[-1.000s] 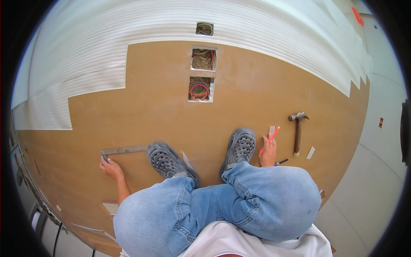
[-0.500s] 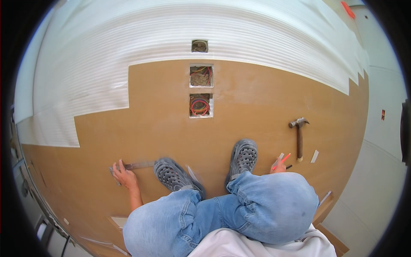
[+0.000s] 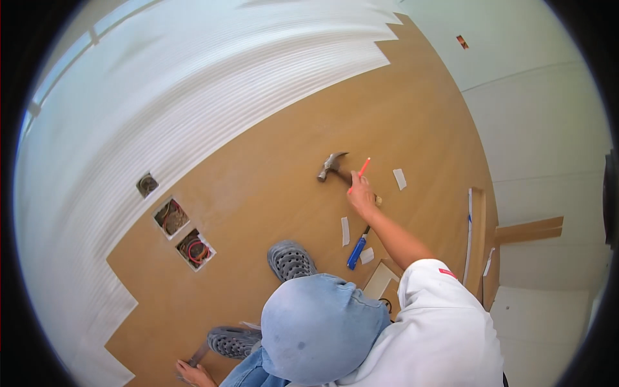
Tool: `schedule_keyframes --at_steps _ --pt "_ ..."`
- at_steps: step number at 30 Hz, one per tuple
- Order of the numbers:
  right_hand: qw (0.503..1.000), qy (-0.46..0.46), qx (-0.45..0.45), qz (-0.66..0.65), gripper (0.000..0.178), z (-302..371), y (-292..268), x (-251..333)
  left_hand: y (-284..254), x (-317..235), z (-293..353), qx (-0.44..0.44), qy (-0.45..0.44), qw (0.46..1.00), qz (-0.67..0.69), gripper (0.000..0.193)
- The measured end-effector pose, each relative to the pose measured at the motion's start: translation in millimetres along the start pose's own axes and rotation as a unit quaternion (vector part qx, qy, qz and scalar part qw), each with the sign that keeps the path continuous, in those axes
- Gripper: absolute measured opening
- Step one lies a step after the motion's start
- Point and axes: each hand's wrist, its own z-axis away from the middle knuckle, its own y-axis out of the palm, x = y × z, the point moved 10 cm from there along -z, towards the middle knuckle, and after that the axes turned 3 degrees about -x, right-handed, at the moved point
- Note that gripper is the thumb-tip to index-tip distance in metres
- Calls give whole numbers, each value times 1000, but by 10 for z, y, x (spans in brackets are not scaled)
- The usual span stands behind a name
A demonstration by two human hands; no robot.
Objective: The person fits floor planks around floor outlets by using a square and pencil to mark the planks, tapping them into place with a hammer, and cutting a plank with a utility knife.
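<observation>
On the brown floor boards (image 3: 258, 187) lies a claw hammer (image 3: 333, 166) with a metal head and a wooden handle. My right hand (image 3: 361, 195) is closed around a red pencil (image 3: 365, 165), directly over the hammer's handle; whether the fingers also grip the handle is hard to see. At the lower left, my left hand (image 3: 195, 374) rests on a try square (image 3: 199, 354) with a worn metal blade that reaches toward my shoe (image 3: 233, 342). Part of that hand is cut off by the picture's edge.
A blue-handled tool (image 3: 356, 253) and white strips (image 3: 345, 231) lie beside my knee. White ribbed underlay (image 3: 258, 97) borders the boards in steps. Cut-outs with loose wires (image 3: 195, 249) open at the left. Long planks (image 3: 476, 238) lie along the right, near the white wall (image 3: 541, 129).
My view has swung to the right. My right hand has reached out from beside the knee to the hammer's handle, still with the red pencil. The left hand stays at the square.
</observation>
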Motion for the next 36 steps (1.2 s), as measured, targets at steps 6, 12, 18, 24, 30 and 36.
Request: schedule_keyframes --at_steps 6,12,18,24,30,36 --pt "998 25 45 -31 42 -234 161 327 -5 92 -124 21 28 999 -12 87" --pt "996 17 37 -81 32 -191 23 285 -143 -130 -22 76 24 997 21 90" --pt "997 -6 30 -73 26 -8 62 -197 -211 -132 53 79 22 997 10 91" --pt "990 61 70 -108 26 553 160 -1250 -167 -304 135 45 63 997 17 90" --pt "993 62 35 -97 38 861 522 -1862 -208 -99 275 15 33 998 42 82" --pt "976 141 114 -119 48 1195 820 -1748 -395 145 494 9 -45 999 11 74"
